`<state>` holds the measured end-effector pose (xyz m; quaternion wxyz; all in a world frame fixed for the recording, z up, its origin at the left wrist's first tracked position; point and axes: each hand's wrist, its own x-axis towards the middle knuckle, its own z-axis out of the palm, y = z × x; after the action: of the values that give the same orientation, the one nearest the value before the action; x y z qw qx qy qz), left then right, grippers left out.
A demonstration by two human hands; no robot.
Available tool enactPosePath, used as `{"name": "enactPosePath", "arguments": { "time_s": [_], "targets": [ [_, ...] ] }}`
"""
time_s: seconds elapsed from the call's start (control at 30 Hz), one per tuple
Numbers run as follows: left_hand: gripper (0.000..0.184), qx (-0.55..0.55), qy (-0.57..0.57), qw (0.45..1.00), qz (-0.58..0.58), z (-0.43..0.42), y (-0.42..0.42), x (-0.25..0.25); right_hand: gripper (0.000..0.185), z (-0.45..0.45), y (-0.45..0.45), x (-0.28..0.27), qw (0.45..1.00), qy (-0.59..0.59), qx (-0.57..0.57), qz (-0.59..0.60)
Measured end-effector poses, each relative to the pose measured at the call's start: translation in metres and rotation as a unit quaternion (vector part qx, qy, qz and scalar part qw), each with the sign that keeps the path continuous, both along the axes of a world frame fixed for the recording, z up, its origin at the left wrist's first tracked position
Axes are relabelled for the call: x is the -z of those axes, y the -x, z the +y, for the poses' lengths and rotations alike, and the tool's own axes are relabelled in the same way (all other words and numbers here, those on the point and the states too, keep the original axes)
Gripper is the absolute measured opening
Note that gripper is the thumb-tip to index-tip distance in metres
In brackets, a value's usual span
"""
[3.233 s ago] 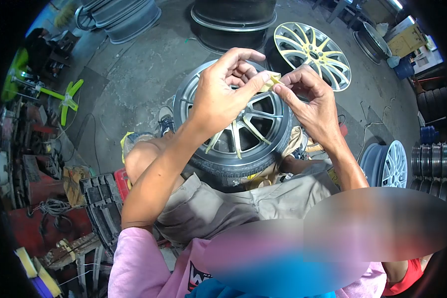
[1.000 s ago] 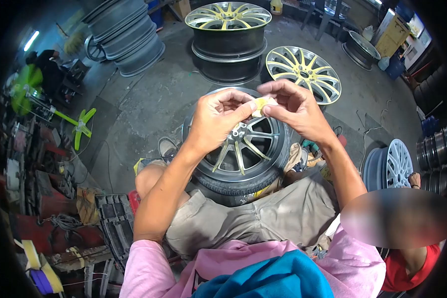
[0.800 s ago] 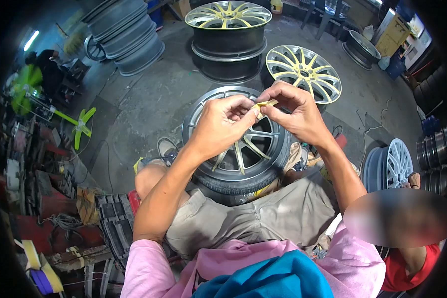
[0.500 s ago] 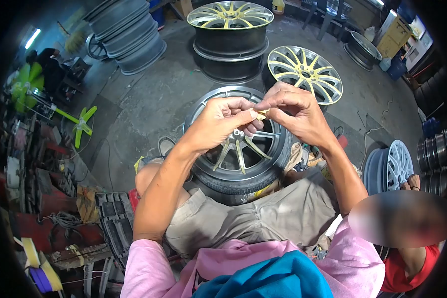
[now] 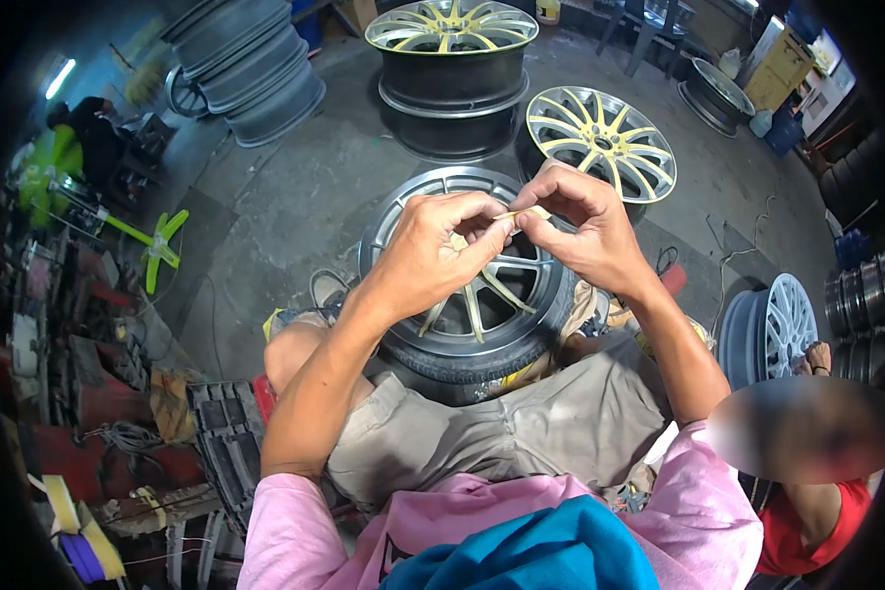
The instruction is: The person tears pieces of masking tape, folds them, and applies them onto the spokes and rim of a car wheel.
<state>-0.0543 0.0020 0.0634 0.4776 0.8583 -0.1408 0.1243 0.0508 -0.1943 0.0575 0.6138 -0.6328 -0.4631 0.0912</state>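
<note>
Both my hands are raised over a multi-spoke wheel rim (image 5: 476,313) that rests on a black tyre (image 5: 462,368) between my legs. My left hand (image 5: 433,241) pinches one end of a small strip of yellowish masking tape (image 5: 531,211). At the other end, my right hand (image 5: 590,228) grips the strip between thumb and fingertips. The fingers of the two hands nearly meet, and part of the strip is hidden by them. Yellowish tape covers several lower spokes of the rim.
Beyond my hands stand stacked rims with a yellow-taped one (image 5: 452,34) on top, and another taped rim (image 5: 602,143). A grey rim (image 5: 782,329) is at the right, touched by another person's hand (image 5: 816,358). A green fan (image 5: 162,246) and tape rolls (image 5: 79,541) are at the left.
The crumpled bit of tape between my fingers now shows as a straighter, flatter strip. My hands have shifted their grip slightly while staying above the wheel.
</note>
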Motion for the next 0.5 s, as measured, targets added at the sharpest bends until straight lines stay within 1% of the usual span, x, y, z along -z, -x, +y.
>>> {"name": "enactPosePath", "arguments": {
  "time_s": [0.07, 0.1, 0.13, 0.17, 0.2, 0.23, 0.27, 0.4, 0.43, 0.47, 0.5],
  "targets": [
    [0.017, -0.009, 0.066, 0.998, 0.024, 0.002, 0.0, 0.008, 0.012, -0.001, 0.002, -0.002, 0.997, 0.04, 0.011, -0.063],
    [0.017, -0.011, 0.067, 0.997, 0.024, 0.003, 0.0, 0.009, 0.012, 0.0, 0.002, -0.005, 0.997, 0.041, 0.01, -0.063],
    [0.017, 0.014, 0.169, 0.983, 0.074, 0.004, -0.001, 0.01, 0.013, 0.001, 0.001, -0.009, 0.989, 0.035, 0.011, -0.145],
    [0.018, 0.039, 0.268, 0.955, 0.122, 0.005, -0.001, 0.01, 0.015, 0.003, 0.001, -0.013, 0.974, 0.028, 0.011, -0.226],
    [0.021, 0.042, 0.286, 0.945, 0.155, 0.007, -0.001, 0.009, 0.015, 0.003, 0.002, -0.015, 0.973, 0.028, 0.011, -0.227],
    [0.021, 0.042, 0.286, 0.945, 0.155, 0.008, 0.0, 0.008, 0.018, 0.003, 0.003, -0.017, 0.97, 0.012, 0.007, -0.242],
    [0.022, 0.056, 0.317, 0.931, 0.169, 0.01, 0.001, 0.006, 0.02, 0.003, 0.003, -0.018, 0.966, -0.004, 0.003, -0.257],
    [0.021, 0.091, 0.397, 0.894, 0.187, 0.017, 0.001, 0.005, 0.017, 0.003, 0.003, -0.02, 0.96, -0.029, 0.02, -0.278],
    [0.021, 0.091, 0.398, 0.893, 0.188, 0.014, 0.001, 0.004, 0.016, 0.002, -0.001, -0.015, 0.972, -0.031, 0.008, -0.233],
    [0.021, 0.069, 0.368, 0.911, 0.173, 0.01, 0.0, 0.004, 0.015, 0.001, -0.003, -0.011, 0.982, -0.033, -0.004, -0.188],
    [0.02, 0.048, 0.337, 0.927, 0.158, 0.006, -0.001, 0.004, 0.015, 0.002, -0.001, -0.009, 0.982, -0.032, -0.004, -0.187]
  ]
}}
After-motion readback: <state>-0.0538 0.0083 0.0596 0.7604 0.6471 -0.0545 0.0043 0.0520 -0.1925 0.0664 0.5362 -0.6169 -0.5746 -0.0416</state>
